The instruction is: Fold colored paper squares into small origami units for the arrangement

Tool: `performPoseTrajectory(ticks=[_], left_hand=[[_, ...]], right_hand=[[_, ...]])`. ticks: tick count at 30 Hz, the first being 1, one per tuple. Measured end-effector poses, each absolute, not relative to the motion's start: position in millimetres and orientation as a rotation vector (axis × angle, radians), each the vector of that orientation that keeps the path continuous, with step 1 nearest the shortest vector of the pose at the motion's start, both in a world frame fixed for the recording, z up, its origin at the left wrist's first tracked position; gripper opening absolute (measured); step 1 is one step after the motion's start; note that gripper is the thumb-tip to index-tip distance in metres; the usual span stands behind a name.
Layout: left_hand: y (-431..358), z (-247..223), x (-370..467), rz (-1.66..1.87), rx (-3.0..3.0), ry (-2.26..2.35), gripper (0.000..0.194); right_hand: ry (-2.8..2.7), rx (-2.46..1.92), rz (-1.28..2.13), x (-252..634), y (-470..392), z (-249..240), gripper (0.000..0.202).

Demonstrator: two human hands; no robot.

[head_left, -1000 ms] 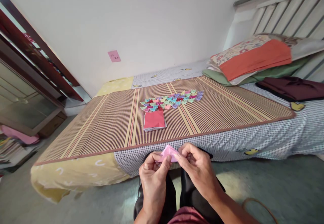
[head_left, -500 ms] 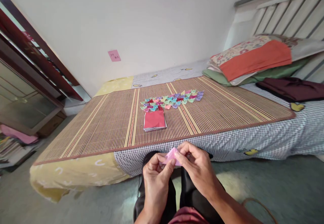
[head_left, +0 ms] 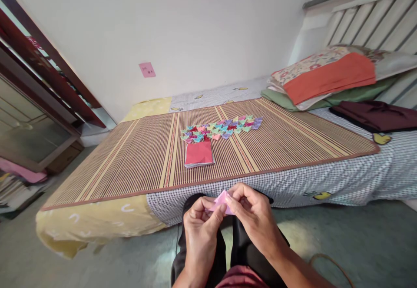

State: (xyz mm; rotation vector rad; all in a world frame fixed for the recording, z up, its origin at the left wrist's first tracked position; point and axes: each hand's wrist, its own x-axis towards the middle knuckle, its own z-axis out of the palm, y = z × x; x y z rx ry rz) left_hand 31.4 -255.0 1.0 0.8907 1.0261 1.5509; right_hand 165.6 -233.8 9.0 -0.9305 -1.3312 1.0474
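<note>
The left hand pinches the folded pink paper by its left side; uneven pressure could skew a crease. Held above the black trousers, it could drop if the pinch slips. The right hand grips the other side; tugging might tear it.

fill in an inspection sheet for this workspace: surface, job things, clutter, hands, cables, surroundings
Surface: striped mat over a checked bedsheet
Job things: pink folded paper in hand; red-topped paper stack on the mat; rows of small multicoloured folded papers beyond it
Clutter: stacked bedding and folded maroon cloth at right
Hands: left hand and right hand both pinch the pink paper
Cables: brown cord-like loop on the floor, nature unclear
Surroundings: white wall behind; glass-fronted cabinet at left
</note>
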Motion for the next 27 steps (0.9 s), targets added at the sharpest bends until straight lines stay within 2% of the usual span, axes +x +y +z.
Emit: performPoseTrajectory(ticks=[11,15,18,22,27], left_hand=[[-255.9,3.9,31.6,1.545,0.901,1.064,0.034],[-255.5,6.1,31.8,1.536,0.906,1.037,0.034],[-255.5,5.9,31.5,1.540,0.916,1.033,0.035],[-256.5,4.9,32.0,1.568,0.875,1.053,0.035],[-256.3,4.4,32.0,1.583,0.815,0.992,0.045]], right_hand=[[-1.315,-0.941,1.053,164.7,-234.7,7.4,0.034],[-1.261,-0.967,1.149,166.9,-233.2,6.0,0.022],[-1.340,-0.965,1.230,169.0,-231.9,10.0,0.023],[-1.412,-1.004,1.172,169.9,-230.8,12.6,0.031],[-1.363,-1.006,1.146,168.3,-230.1,8.6,0.032]])
